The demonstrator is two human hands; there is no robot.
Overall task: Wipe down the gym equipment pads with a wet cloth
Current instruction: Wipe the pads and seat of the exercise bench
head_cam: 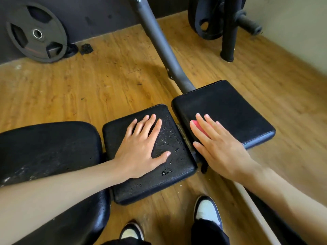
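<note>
No text, brand or number can be read; only a faint reddish marking is seen on the weight plate (35, 43), too blurred to be made out

Person, head view.
- Left hand (141, 149), right hand (217, 145): bare, nails cut short.
- Left forearm (62, 191), right forearm (283, 191): bare to the frame edge.
- Left shoe (131, 232), right shoe (208, 211): low sneakers with pale toe panels and black trim.
- Trousers (208, 232): black, cuffs bunched over the shoe tops.
</note>
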